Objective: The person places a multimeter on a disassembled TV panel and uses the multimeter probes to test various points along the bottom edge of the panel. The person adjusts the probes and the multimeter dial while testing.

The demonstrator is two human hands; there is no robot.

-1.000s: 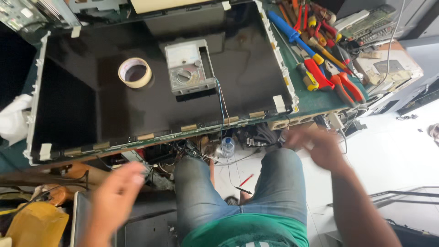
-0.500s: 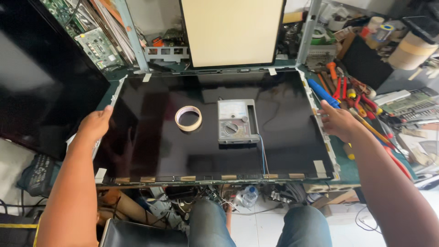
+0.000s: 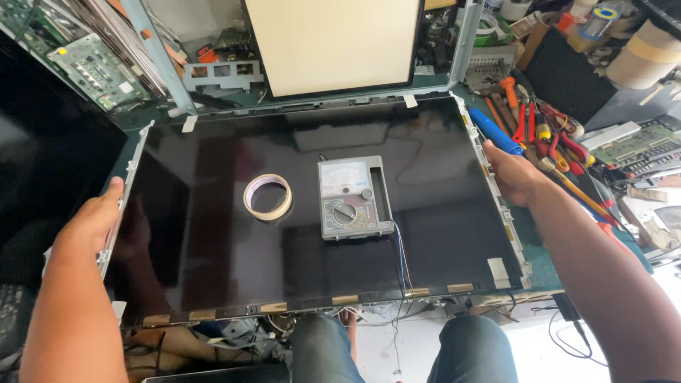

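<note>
A large black display panel (image 3: 213,177) lies flat on the bench in front of me. My left hand (image 3: 96,220) grips its left edge and my right hand (image 3: 512,172) grips its right edge. On the panel rest a roll of pale tape (image 3: 267,196) and a grey analogue multimeter (image 3: 352,198), whose thin wires (image 3: 401,259) run off the near edge. My knees (image 3: 404,351) show below the panel.
Screwdrivers and red-handled pliers (image 3: 528,124) crowd the bench at the right, with a blue-handled tool (image 3: 494,132) beside my right hand. A pale board (image 3: 333,42) stands upright behind the panel. Green circuit boards (image 3: 92,64) lean at the back left. A second dark screen (image 3: 42,163) sits left.
The view rose from my lap to the bench. Both hands went from hanging free below the panel to its left and right edges and now grip them.
</note>
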